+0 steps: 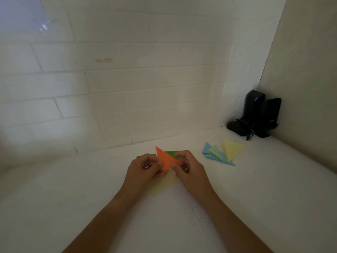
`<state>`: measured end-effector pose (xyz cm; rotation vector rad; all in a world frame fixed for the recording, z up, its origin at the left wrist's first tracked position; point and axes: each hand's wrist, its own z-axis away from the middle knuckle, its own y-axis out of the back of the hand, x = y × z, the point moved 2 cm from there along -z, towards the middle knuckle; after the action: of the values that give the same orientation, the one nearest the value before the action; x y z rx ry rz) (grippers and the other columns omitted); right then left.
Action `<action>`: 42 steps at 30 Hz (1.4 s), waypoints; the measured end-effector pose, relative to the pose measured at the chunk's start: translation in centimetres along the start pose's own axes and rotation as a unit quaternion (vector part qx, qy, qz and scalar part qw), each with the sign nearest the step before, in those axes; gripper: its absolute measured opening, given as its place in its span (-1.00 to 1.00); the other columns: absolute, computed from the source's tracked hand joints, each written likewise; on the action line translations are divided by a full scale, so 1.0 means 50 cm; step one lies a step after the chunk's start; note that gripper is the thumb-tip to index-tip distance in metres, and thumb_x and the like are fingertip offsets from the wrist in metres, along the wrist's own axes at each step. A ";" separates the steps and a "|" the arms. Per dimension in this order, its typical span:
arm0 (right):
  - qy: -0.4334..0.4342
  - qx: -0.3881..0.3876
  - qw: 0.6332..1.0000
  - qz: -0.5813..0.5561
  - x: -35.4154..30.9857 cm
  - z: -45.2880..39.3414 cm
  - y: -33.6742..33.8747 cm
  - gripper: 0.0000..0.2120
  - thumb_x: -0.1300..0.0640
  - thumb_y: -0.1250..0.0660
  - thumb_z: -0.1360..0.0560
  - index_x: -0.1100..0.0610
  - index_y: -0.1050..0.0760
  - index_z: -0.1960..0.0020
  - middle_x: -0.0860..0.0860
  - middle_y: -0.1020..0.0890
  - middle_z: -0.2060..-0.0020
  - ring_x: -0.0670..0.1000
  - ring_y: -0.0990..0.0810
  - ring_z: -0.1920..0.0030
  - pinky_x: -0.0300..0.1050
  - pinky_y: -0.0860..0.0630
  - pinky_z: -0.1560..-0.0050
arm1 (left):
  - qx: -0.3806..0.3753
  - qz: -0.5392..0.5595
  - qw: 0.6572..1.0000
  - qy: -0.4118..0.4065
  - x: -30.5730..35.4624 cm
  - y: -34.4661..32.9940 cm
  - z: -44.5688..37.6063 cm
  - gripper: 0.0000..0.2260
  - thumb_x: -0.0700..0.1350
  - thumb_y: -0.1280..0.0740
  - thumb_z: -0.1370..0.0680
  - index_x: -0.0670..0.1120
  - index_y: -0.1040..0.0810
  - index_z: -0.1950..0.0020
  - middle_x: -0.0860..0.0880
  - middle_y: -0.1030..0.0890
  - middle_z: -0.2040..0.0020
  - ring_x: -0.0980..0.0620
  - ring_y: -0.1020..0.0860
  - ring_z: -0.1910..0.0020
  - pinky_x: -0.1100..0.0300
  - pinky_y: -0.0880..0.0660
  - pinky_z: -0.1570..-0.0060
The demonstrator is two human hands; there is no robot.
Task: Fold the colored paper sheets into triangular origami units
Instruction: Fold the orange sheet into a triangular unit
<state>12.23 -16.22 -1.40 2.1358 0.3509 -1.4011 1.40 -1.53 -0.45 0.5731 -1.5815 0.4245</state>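
An orange paper piece (166, 159), folded to a pointed triangle, is held just above the white table (91, 198) at the centre. My left hand (144, 168) pinches its lower left edge with curled fingers. My right hand (187, 167) pinches its right corner between thumb and fingers. Green paper sheets (171, 152) lie flat behind the hands, partly hidden. A pale yellow sheet (162, 185) lies under and between my wrists. To the right rests a pile of folded triangles: a yellow triangle (232, 149), a light green triangle (215, 151) and blue triangles (207, 148).
A white tiled wall (127, 88) rises close behind the paper. Black devices with a cable (255, 115) stand in the back right corner against a plain side wall (306, 88). Small dark specks (195, 216) mark the table near my right forearm.
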 end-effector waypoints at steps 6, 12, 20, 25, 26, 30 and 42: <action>0.031 -0.011 0.999 0.038 0.000 -0.001 0.000 -0.77 0.23 -0.42 -0.56 0.01 -0.54 -0.17 -0.18 -0.67 0.02 -0.14 -0.61 0.09 -0.38 -0.48 0.14 | 0.017 0.037 0.999 0.029 -0.004 -0.002 0.000 -0.89 -0.21 -0.40 -0.63 -0.25 -0.66 0.00 -0.18 -0.75 0.15 -0.16 -0.76 0.12 0.06 -0.63 -0.04; 0.021 -0.001 0.999 0.035 0.006 -0.003 0.000 -0.81 0.20 -0.42 -0.58 0.04 -0.54 -0.16 -0.18 -0.67 -0.01 -0.20 -0.61 0.06 -0.39 -0.46 0.11 | -0.017 0.050 0.998 0.016 0.003 -0.006 0.001 -0.85 -0.30 -0.29 -0.67 -0.21 -0.66 -0.11 -0.17 -0.76 0.04 -0.12 -0.76 0.06 0.26 -0.65 0.04; 0.009 -0.002 0.999 0.031 0.009 -0.004 0.000 -0.82 0.22 -0.40 -0.58 0.03 -0.51 -0.12 -0.15 -0.67 -0.01 -0.18 -0.63 0.00 -0.36 -0.51 0.05 | -0.033 0.028 0.999 0.010 -0.006 -0.003 -0.003 -0.82 -0.37 -0.31 -0.63 -0.21 -0.63 -0.16 -0.23 -0.71 -0.02 -0.15 -0.75 0.01 0.16 -0.66 -0.09; 0.002 0.004 1.000 0.022 0.009 -0.003 0.001 -0.88 0.19 -0.36 -0.61 0.01 -0.52 -0.11 -0.14 -0.68 0.05 -0.14 -0.65 0.09 -0.32 -0.53 0.11 | -0.033 -0.003 0.999 -0.009 -0.003 -0.001 -0.004 -0.80 -0.37 -0.33 -0.61 -0.16 -0.65 -0.15 -0.13 -0.74 0.04 -0.10 -0.75 0.05 0.20 -0.66 0.00; -0.001 0.004 1.000 0.016 0.008 -0.003 0.001 -0.90 0.18 -0.34 -0.63 0.01 -0.53 -0.10 -0.12 -0.69 0.08 -0.13 -0.65 0.14 -0.32 -0.53 0.14 | -0.031 -0.014 0.999 -0.011 -0.003 0.000 -0.006 -0.80 -0.37 -0.35 -0.60 -0.15 -0.65 -0.14 -0.11 -0.74 0.06 -0.09 -0.75 0.06 0.22 -0.65 0.03; 0.000 0.004 1.000 0.013 0.006 -0.002 0.001 -0.90 0.11 -0.25 -0.69 0.06 -0.54 -0.07 -0.05 -0.67 0.22 -0.16 -0.62 0.26 -0.37 -0.47 0.20 | -0.015 -0.046 0.999 -0.013 -0.004 0.001 -0.007 -0.80 -0.36 -0.38 -0.58 -0.14 -0.66 -0.13 -0.09 -0.73 0.08 -0.05 -0.73 0.07 0.24 -0.64 0.07; -0.002 -0.009 1.000 0.027 0.003 0.000 -0.003 -0.87 0.08 -0.26 -0.68 0.06 -0.57 -0.09 -0.03 -0.68 0.27 -0.19 -0.61 0.28 -0.38 -0.44 0.23 | -0.014 -0.059 0.998 -0.017 -0.004 0.001 -0.003 -0.92 -0.20 -0.51 -0.54 -0.09 -0.74 -0.02 -0.09 -0.74 0.23 0.10 -0.67 0.24 0.26 -0.55 0.13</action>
<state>12.25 -16.13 -1.59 2.1116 0.3018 -1.3661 1.49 -1.38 -0.61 0.6516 -1.5752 0.3055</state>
